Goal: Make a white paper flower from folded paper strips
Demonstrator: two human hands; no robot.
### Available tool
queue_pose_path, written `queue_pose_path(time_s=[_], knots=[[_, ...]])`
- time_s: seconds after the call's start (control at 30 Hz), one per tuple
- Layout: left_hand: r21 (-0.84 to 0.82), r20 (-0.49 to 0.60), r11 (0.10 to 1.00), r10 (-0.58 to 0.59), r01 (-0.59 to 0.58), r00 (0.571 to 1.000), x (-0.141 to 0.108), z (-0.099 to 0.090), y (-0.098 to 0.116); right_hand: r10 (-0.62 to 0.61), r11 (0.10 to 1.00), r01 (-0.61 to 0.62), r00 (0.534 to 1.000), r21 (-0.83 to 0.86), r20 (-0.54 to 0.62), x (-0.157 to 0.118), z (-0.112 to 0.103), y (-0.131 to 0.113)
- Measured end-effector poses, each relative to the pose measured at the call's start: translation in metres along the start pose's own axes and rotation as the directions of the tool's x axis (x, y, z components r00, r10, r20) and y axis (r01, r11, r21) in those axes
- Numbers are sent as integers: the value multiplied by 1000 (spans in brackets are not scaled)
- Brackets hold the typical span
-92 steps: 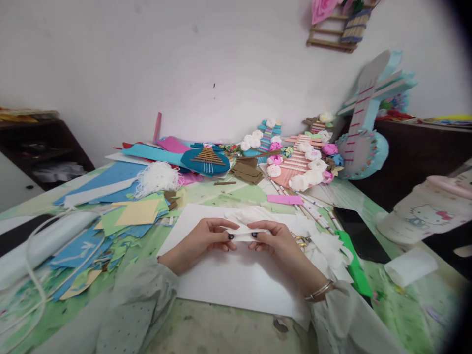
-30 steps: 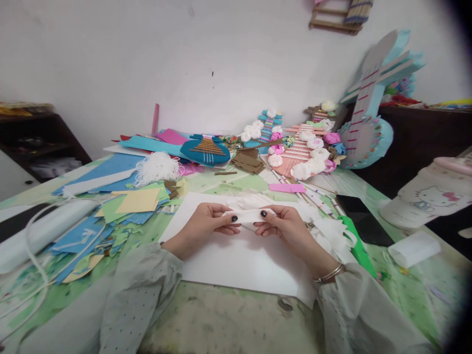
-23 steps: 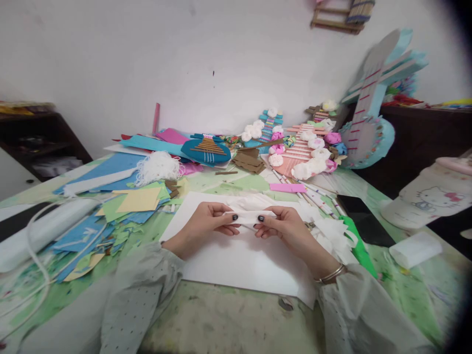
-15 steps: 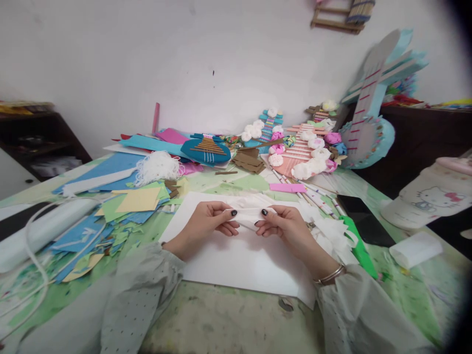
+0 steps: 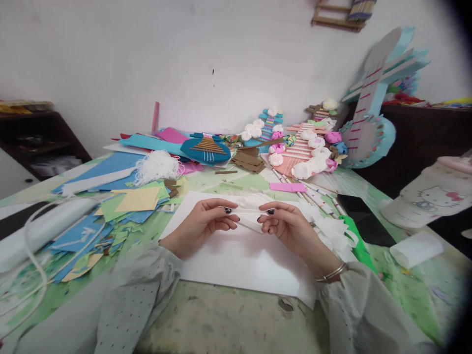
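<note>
Between my two hands a strip of thin white paper (image 5: 249, 223) is stretched sideways, its upper edge folded or rolled over. My left hand (image 5: 206, 219) pinches one end between thumb and fingers. On the other end, my right hand (image 5: 285, 221) has the same kind of pinch. Both hands are held over a large white sheet (image 5: 236, 265) lying on the table. Behind the strip, more thin white paper (image 5: 252, 200) lies crumpled at the sheet's far edge. Loose white paper pieces (image 5: 335, 236) are heaped just right of my right hand.
Coloured paper scraps (image 5: 125, 211) and a bundle of white string (image 5: 157, 167) are at left. Decorated guitar shapes (image 5: 206, 150) stand along the wall. On the right are a phone (image 5: 365, 220), a green tool (image 5: 356, 246), a white roll (image 5: 416, 250) and a large cup (image 5: 429, 194).
My hands have shifted slightly, and the fingertips have rolled along the strip's upper edge. The strip now looks narrower at the top, with a flap hanging below.
</note>
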State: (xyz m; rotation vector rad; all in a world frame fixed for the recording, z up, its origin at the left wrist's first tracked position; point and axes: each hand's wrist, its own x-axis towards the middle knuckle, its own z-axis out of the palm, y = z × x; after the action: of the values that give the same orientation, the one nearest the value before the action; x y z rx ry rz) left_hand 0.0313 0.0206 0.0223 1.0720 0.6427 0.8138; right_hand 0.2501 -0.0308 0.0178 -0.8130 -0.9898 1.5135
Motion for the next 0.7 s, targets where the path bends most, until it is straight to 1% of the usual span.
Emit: queue_pose_path(time_s=[0.13,0.2,0.3,0.37,0.43,0.57,0.63,0.7], knots=[[-19,36,999,27,-26,999,-3,-1,2,-31,999,31,999,-8,26,-2,3,0],[-16,47,999,42,-42,998,-3,-1,2,-32,999,32,999,-36,2,-2,4,0],[57,-17,998,35,-34,999,-2,1,0,-38,996,31,996,-84,-76,-1,7,1],[120,-66,992,39,-31,997,0,3,-1,-50,993,37,993,-113,-111,0,7,2],[172,-87,985,48,-33,995,2,4,-3,-74,986,52,988,-159,-138,2,7,4],[266,-106,964,44,-14,993,3,4,-4,-129,965,80,974,-248,-187,4,4,6],[296,-106,955,35,-2,994,3,4,-4,-141,963,87,969,-255,-203,4,3,7],[295,-84,955,10,16,996,2,4,-4,-150,962,95,967,-255,-207,4,3,7]])
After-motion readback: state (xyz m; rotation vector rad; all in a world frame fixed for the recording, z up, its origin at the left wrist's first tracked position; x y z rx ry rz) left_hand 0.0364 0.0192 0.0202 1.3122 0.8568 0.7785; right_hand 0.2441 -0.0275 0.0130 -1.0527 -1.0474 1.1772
